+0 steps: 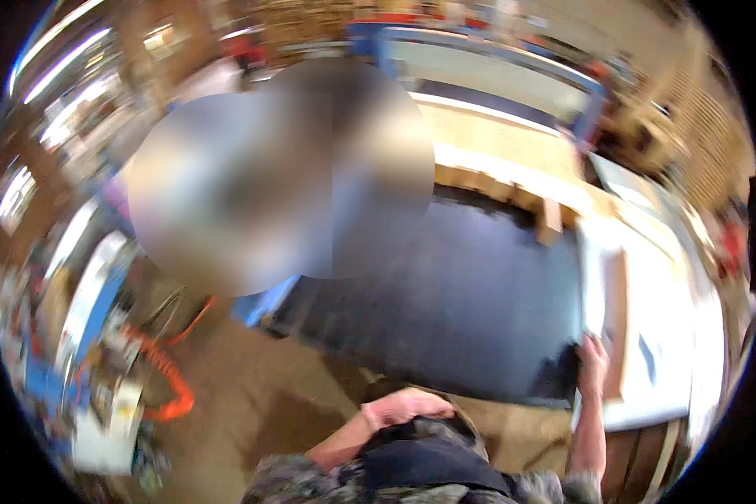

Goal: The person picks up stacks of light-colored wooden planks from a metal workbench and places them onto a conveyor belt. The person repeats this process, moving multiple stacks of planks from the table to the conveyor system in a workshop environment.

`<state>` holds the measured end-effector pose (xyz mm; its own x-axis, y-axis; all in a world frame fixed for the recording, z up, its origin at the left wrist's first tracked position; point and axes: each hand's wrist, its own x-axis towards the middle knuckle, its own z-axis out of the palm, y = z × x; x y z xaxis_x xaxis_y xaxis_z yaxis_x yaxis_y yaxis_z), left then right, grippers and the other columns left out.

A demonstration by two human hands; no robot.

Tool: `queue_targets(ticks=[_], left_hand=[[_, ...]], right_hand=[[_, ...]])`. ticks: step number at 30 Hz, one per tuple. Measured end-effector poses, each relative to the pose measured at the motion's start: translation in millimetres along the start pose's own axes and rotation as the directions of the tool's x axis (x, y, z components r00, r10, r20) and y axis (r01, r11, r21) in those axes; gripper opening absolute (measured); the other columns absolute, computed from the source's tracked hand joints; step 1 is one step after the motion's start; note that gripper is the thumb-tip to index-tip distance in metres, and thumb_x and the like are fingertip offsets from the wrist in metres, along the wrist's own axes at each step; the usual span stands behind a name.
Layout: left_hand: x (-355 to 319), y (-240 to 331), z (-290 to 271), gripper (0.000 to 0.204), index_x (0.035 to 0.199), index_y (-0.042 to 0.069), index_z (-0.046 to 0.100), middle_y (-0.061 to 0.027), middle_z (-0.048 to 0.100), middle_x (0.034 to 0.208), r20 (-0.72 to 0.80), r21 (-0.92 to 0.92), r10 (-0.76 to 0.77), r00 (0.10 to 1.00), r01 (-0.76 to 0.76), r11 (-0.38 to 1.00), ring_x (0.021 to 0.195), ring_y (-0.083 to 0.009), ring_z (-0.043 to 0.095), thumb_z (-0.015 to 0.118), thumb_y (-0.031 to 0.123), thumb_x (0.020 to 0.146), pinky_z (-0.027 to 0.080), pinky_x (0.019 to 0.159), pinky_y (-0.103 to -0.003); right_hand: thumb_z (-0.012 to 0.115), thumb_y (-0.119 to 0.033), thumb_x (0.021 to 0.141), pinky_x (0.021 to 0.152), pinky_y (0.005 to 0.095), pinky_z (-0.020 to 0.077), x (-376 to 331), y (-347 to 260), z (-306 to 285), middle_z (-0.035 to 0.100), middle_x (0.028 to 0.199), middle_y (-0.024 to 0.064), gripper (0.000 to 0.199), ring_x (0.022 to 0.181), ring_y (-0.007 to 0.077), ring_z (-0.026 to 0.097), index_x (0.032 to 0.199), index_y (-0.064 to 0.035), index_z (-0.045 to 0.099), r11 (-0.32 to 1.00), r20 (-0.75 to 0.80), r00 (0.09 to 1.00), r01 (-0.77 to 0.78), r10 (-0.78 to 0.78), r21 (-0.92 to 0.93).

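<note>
My left hand (407, 406), pale pink and maybe gloved, rests against the front of my waist; its fingers are hidden. Ahead of me lies a wide black tabletop or belt (445, 302). At its right edge is my right hand (594, 359), fingers curled in; what they hold, if anything, is too blurred to make out. Just right of that hand, a long wooden strip (618, 328) lies on a white board or surface (659, 361). Along the black surface's far edge several wooden blocks (479, 181) stand in a row, with one block (549, 223) jutting toward me.
A blue-framed machine (491, 50) stands beyond a pale wooden bench or stack (504, 139). Orange coiled hose (172, 391) hangs low at the left by blue and white equipment (101, 311). A large blurred patch covers the upper left middle. Brown floor (294, 403) shows nearby.
</note>
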<state>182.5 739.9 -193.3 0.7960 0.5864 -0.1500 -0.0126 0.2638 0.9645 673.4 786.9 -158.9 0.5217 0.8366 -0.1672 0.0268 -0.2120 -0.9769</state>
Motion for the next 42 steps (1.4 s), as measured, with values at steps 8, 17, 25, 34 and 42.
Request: queue_targets(ticks=[8,17,25,34,42], left_hand=[[16.1,-7.3,23.6,0.062,0.134,-0.012,0.068,-0.0233,0.073,0.131,0.015,-0.229,-0.232,0.973,0.229,0.946,0.124,-0.0324,0.070,0.054,0.044,0.112,0.051,0.115,-0.044],[109.5,78.1,88.8,0.072,0.134,-0.010,0.069,-0.0212,0.075,0.128,0.106,-0.025,-0.227,0.968,0.230,0.973,0.123,-0.0310,0.070,0.061,0.056,0.105,0.051,0.115,-0.044],[277.9,63.8,154.3,0.096,0.165,-0.006,0.027,-0.0277,0.058,0.150,-0.367,0.394,-0.001,0.930,0.157,0.906,0.133,-0.0317,0.061,0.082,0.029,0.095,0.047,0.114,-0.039],[260.9,87.9,65.2,0.077,0.151,0.008,0.040,-0.0292,0.070,0.126,-0.747,0.618,0.174,0.642,0.572,0.540,0.116,-0.0478,0.069,0.076,0.025,0.085,0.055,0.098,-0.055],[144.8,117.0,-114.3,0.084,0.165,0.011,0.034,-0.0238,0.070,0.134,-0.786,0.613,0.226,0.576,0.774,0.157,0.113,-0.0404,0.072,0.066,0.035,0.091,0.056,0.099,-0.050]], right_hand=[[0.079,-0.039,0.088,0.122,0.0506,0.0400,-31.6,-59.3,-59.8,0.049,0.159,0.0246,0.097,0.150,0.0428,0.044,0.166,-0.0024,0.034,0.513,-0.320,0.880,-0.106,-0.350,-0.852],[0.068,-0.035,0.083,0.088,0.0448,0.0625,2.8,-45.3,-169.5,0.079,0.096,0.0214,0.047,0.091,0.0339,0.079,0.115,-0.0011,0.077,0.548,-0.220,0.959,-0.281,0.176,-0.788],[0.065,-0.031,0.090,0.087,0.0462,0.0628,-74.3,-45.3,-57.2,0.078,0.102,0.0258,0.038,0.099,0.0350,0.079,0.113,-0.0013,0.071,0.575,0.057,0.987,-0.040,0.149,-0.817],[0.072,-0.051,0.090,0.094,0.0495,0.0581,-94.8,-71.9,77.1,0.071,0.122,0.0291,0.090,0.114,0.0464,0.071,0.149,0.0081,0.041,0.820,0.650,0.741,0.262,0.167,-0.509],[0.072,-0.034,0.105,0.116,0.0354,0.0442,-123.2,-22.8,140.0,0.060,0.152,0.0230,0.081,0.139,0.0258,0.058,0.168,-0.0031,0.032,0.977,0.951,0.251,0.066,0.181,-0.203]])
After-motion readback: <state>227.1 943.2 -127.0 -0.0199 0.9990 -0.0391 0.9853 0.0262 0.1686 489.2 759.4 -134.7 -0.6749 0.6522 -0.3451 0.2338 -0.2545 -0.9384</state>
